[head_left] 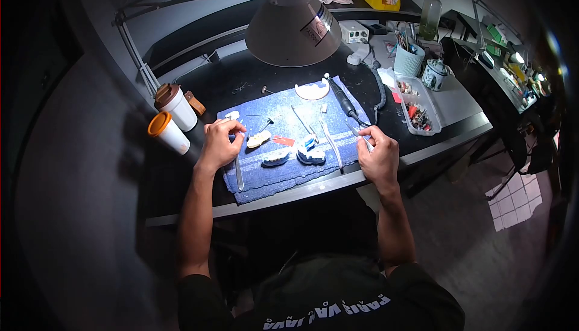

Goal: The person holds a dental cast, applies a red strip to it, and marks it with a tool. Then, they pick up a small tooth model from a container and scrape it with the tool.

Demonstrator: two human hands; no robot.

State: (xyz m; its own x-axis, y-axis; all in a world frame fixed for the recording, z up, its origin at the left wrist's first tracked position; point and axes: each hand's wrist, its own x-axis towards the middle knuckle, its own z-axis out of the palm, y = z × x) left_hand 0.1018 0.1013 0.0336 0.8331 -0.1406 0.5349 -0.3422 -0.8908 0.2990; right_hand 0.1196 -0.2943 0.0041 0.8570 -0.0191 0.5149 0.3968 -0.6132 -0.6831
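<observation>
My left hand (223,144) is closed in a pinch over the left side of a blue towel (253,193); what its fingertips hold, if anything, is too small to make out. Below it lies a slim metal instrument (239,174). Closed at the towel's right edge, my right hand (380,155) grips a thin metal tool (365,142) pointing up and left. Between the hands sit two dental casts with blue bases, one on the left (275,158) and one on the right (310,153). A cream-coloured dental piece (259,140) and a toothbrush (330,138) lie near them.
A lamp (292,32) hangs over the towel. A rotary handpiece (342,97) rests at the towel's upper right, beside a plastic box of small parts (419,117). Two lidded cups, one brown-topped (180,109) and one orange-topped (170,135), stand left. The bench edge (338,181) runs in front.
</observation>
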